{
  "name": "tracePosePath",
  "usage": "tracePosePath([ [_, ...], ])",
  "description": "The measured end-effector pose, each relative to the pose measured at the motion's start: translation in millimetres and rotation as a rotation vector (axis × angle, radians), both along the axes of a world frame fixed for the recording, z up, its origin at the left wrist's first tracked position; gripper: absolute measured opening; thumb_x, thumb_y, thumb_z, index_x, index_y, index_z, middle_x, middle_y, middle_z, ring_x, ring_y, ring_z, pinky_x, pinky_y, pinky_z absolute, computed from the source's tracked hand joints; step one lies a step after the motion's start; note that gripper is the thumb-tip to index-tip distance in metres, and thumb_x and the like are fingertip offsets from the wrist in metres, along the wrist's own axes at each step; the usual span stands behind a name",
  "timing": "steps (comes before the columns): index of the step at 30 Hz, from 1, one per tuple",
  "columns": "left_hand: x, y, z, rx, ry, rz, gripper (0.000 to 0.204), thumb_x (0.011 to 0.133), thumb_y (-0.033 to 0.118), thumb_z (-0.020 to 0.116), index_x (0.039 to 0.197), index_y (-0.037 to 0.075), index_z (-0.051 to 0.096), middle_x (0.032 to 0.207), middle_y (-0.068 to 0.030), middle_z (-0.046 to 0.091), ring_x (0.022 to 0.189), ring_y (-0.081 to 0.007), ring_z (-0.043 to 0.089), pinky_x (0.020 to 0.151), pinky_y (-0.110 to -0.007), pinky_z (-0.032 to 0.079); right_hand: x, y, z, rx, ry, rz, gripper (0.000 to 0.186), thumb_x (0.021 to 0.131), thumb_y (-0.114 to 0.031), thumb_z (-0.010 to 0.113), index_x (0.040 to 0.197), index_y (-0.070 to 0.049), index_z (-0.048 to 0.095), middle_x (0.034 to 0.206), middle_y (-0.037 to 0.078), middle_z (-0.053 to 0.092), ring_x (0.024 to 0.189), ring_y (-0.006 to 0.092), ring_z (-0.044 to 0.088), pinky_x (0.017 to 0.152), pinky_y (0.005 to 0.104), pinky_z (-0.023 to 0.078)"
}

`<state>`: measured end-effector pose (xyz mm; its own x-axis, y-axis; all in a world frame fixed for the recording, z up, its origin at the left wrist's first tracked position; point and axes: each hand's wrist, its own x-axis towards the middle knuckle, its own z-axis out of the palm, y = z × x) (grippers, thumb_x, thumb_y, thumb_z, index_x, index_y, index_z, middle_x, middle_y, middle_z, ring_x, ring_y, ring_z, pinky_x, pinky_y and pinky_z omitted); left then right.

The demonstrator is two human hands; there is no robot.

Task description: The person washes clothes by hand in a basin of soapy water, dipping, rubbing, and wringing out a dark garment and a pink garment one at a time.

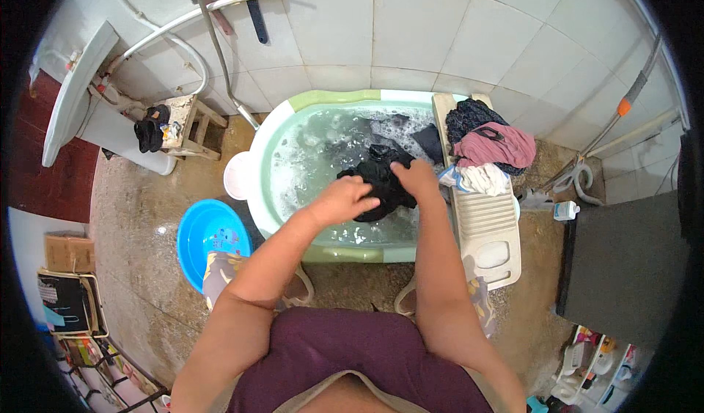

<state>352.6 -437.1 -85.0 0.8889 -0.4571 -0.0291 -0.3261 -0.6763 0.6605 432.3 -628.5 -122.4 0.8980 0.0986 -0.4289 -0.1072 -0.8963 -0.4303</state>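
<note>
A black wet garment is bunched up over the soapy water of a white-and-green tub. My left hand grips its left side, fingers curled into the cloth. On the garment's right side, my right hand is closed round a fold. Other dark cloth lies partly under the suds behind my right hand. How far the black garment reaches under the water is hidden.
Across the tub's right end, a board and a ridged washboard with a pale soap bar carry a pink cloth and white cloth. A blue basin stands left, a wooden stool behind.
</note>
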Motion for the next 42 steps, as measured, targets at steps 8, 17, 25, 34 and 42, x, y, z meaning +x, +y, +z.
tracePosePath([
  [8, -50, -42, -58, 0.221, -0.037, -0.229, 0.019, 0.078, 0.024, 0.061, 0.086, 0.007, 0.06, 0.089, -0.0142, 0.049, 0.083, -0.0328, 0.051, 0.069, -0.042, 0.042, -9, 25, -7, 0.213, -0.123, 0.239, 0.052, 0.07, -0.044, 0.062, 0.102, -0.002, 0.061, 0.102, 0.02, 0.061, 0.096, 0.0332, 0.057, 0.082, 0.04, 0.046],
  [17, -55, -10, -94, 0.343, 0.338, -0.119, 0.035, 0.077, 0.019, 0.06, 0.112, 0.021, 0.058, 0.099, -0.0135, 0.051, 0.089, -0.0337, 0.056, 0.077, -0.043, 0.047, -48, 23, -105, -0.017, 0.433, 0.252, 0.04, 0.078, -0.011, 0.054, 0.118, -0.009, 0.055, 0.121, 0.013, 0.053, 0.106, 0.0294, 0.054, 0.088, 0.0397, 0.045],
  [25, -49, 7, -144, 0.647, 0.475, 0.02, 0.057, 0.083, 0.01, 0.05, 0.133, 0.035, 0.037, 0.122, -0.0143, 0.044, 0.116, -0.0368, 0.042, 0.093, -0.058, 0.034, -69, 19, -146, -0.003, 0.225, -0.006, 0.053, 0.077, -0.009, 0.055, 0.127, -0.004, 0.04, 0.118, 0.025, 0.049, 0.102, 0.0393, 0.054, 0.085, 0.0414, 0.046],
  [34, -34, 10, -214, 0.739, 0.714, -0.03, 0.043, 0.081, 0.008, 0.049, 0.119, 0.027, 0.055, 0.12, -0.0068, 0.055, 0.107, -0.0312, 0.054, 0.089, -0.05, 0.041, -72, 8, -193, -0.088, 0.402, 0.32, 0.041, 0.079, -0.028, 0.058, 0.101, 0.007, 0.06, 0.111, 0.023, 0.056, 0.103, 0.0351, 0.055, 0.089, 0.0402, 0.044],
  [42, 7, 31, -154, -0.992, 0.73, 0.87, 0.033, 0.072, 0.002, 0.057, 0.105, 0.003, 0.059, 0.084, -0.0045, 0.06, 0.072, -0.0155, 0.054, 0.067, -0.028, 0.044, -16, 27, -90, 0.133, -0.004, 0.112, 0.028, 0.081, -0.029, 0.057, 0.099, -0.008, 0.065, 0.098, 0.022, 0.06, 0.093, 0.0354, 0.058, 0.082, 0.04, 0.047],
])
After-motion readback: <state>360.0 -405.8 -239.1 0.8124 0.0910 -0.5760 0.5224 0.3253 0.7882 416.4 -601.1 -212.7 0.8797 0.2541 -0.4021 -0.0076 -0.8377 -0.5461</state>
